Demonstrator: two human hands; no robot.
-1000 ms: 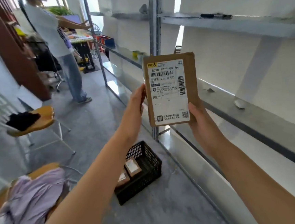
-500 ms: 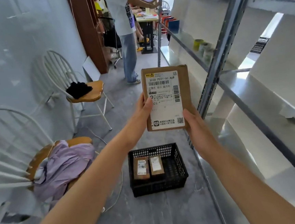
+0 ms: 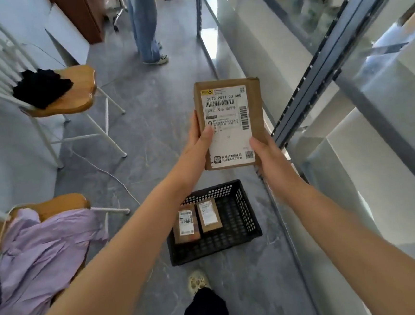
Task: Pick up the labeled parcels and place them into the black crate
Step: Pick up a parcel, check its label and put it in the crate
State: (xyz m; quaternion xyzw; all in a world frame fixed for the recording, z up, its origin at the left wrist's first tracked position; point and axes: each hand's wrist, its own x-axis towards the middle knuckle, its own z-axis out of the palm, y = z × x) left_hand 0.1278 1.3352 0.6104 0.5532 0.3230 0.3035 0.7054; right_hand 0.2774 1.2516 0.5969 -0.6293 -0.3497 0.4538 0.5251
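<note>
1. Underfoot, from 6 o'clock up to 12 o'clock, I see a grey stone-look floor (image 3: pixel 147 107) forming a narrow aisle.
2. Just below centre, toward 6 o'clock, the black crate (image 3: pixel 222 247) sits on that floor. Two labeled parcels (image 3: pixel 186 225) lie flat side by side in its left half, labels up. Its right half shows only mesh bottom.
3. Above the crate, at centre, I read a third parcel (image 3: pixel 231 122) held upright with its label facing the camera. The left hand (image 3: pixel 197 143) grasps its left edge, thumb pressed on the label. The right hand (image 3: pixel 266 157) grasps its lower right corner, thumb on the front.
4. At 9 o'clock a white chair (image 3: pixel 70 94) with a wooden seat carries a black cloth (image 3: pixel 41 87). At 8 o'clock a second chair (image 3: pixel 55 206) carries a lilac garment (image 3: pixel 42 259). A white cable (image 3: pixel 107 171) trails over the floor between the two chairs.
5. From 1 to 3 o'clock runs metal shelving (image 3: pixel 319 72) with a dark perforated upright. Its bottom rail edges the aisle near the crate's right wall.
6. At 12 o'clock another person's legs (image 3: pixel 146 24) stand in the aisle, with a brown cabinet (image 3: pixel 83 15) at 11 o'clock.
7. Open floor is the strip between chair legs and shelving. The wearer's shoe (image 3: pixel 198 281) is near the crate's near wall.
</note>
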